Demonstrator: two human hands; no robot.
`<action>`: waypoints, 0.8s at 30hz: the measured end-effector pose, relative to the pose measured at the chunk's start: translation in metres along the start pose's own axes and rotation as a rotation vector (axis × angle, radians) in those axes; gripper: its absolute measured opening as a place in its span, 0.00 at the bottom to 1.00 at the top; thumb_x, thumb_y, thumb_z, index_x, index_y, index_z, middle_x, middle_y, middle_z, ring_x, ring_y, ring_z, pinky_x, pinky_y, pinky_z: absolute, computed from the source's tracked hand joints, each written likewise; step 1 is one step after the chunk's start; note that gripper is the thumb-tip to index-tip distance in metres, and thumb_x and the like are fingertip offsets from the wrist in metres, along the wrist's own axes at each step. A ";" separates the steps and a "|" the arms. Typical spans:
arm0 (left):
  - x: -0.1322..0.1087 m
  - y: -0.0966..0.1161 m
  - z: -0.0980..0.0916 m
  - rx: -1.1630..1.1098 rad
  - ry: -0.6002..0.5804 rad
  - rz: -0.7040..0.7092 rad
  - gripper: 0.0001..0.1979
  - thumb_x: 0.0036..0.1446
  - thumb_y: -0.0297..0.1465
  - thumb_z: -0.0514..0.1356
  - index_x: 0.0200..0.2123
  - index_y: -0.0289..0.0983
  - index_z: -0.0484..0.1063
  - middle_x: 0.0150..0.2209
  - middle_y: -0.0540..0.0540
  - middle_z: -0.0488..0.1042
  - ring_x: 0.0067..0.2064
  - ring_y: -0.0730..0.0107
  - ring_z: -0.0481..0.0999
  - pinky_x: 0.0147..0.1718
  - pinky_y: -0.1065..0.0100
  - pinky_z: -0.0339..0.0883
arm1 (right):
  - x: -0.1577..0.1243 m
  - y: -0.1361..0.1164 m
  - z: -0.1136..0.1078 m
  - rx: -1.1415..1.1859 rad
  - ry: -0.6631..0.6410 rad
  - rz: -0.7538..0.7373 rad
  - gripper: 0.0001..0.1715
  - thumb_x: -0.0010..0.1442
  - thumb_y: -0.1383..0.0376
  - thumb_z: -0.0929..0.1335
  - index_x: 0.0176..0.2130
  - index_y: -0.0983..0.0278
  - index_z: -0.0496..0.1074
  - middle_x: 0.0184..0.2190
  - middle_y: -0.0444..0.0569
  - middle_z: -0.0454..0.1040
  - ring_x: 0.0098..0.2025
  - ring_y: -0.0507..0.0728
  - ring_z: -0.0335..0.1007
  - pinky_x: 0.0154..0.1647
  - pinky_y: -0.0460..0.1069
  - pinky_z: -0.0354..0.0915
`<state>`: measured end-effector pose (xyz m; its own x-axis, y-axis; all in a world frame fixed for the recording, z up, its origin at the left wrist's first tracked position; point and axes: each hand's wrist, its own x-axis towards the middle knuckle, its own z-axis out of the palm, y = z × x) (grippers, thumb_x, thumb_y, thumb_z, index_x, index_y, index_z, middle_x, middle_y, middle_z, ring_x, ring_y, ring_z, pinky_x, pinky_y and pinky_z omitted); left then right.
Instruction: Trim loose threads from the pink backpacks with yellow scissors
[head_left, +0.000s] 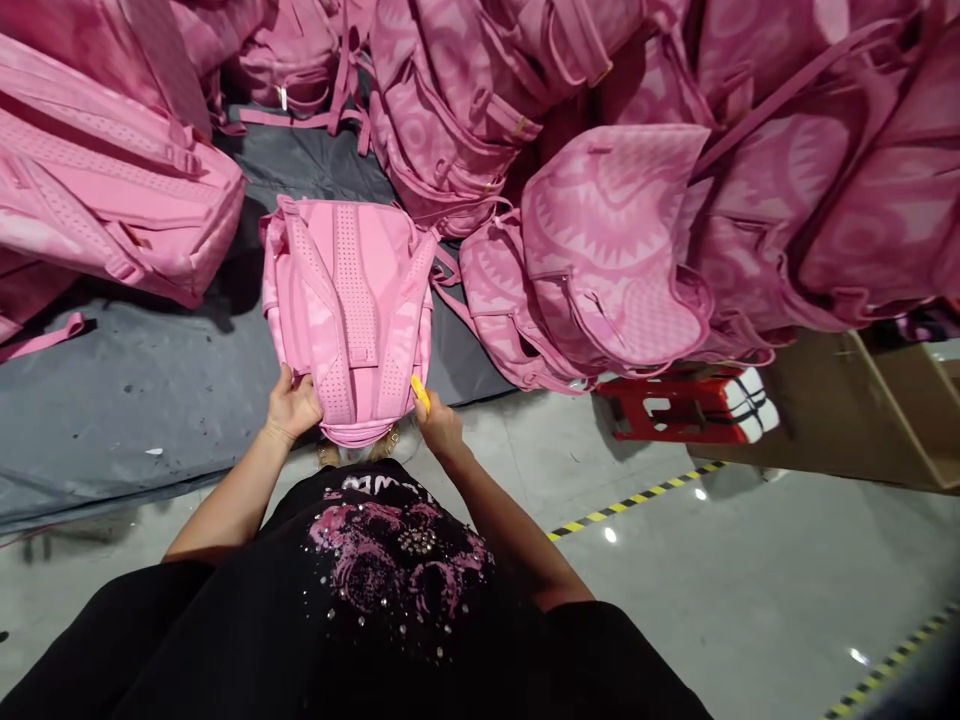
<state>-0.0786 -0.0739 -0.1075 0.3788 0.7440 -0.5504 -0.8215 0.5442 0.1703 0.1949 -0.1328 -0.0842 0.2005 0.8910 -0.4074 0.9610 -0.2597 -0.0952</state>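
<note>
A pink backpack [304, 300] lies in front of me at the table's near edge, its back panel and two padded straps facing up. My left hand [294, 405] grips its lower left side, thumb on top and fingers partly hidden beneath the fabric. At the lower right corner, my right hand [441, 430] is closed around a small yellow tool [421, 392]. Most of that tool is hidden in the fingers, so its kind cannot be made out. Whether the right fingers also pinch the backpack's edge is unclear.
Pink patterned backpacks [615, 240] are heaped along the right and back, with another large backpack [112, 190] at left. They rest on a dark grey table cover [150, 400]. On the right stand a red object [675, 410] and a cardboard box [817, 410]; striped tape [637, 500] crosses the floor.
</note>
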 end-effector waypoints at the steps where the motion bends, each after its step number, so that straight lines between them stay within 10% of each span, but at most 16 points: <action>1: 0.002 0.001 0.000 0.008 0.000 -0.002 0.33 0.63 0.55 0.50 0.52 0.32 0.73 0.49 0.34 0.79 0.63 0.50 0.70 0.65 0.49 0.58 | 0.003 0.001 -0.002 -0.009 -0.006 -0.012 0.28 0.72 0.50 0.55 0.57 0.64 0.66 0.39 0.53 0.80 0.39 0.57 0.77 0.32 0.45 0.56; 19: 0.013 0.001 0.014 0.081 -0.052 0.049 0.40 0.60 0.59 0.51 0.56 0.29 0.71 0.53 0.32 0.76 0.64 0.48 0.68 0.62 0.48 0.60 | -0.035 0.032 -0.017 0.159 -0.069 0.066 0.26 0.73 0.54 0.52 0.51 0.64 0.69 0.38 0.55 0.79 0.40 0.61 0.76 0.34 0.48 0.58; 24: 0.017 -0.002 0.015 0.052 -0.063 0.061 0.36 0.63 0.56 0.49 0.53 0.30 0.73 0.52 0.33 0.77 0.62 0.49 0.70 0.62 0.49 0.62 | -0.091 0.051 -0.010 0.157 -0.103 0.102 0.27 0.73 0.54 0.51 0.49 0.63 0.69 0.35 0.55 0.79 0.37 0.62 0.76 0.30 0.49 0.54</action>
<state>-0.0647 -0.0566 -0.1048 0.3562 0.7986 -0.4851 -0.8214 0.5151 0.2448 0.2276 -0.2235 -0.0431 0.2671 0.8166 -0.5117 0.8936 -0.4087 -0.1857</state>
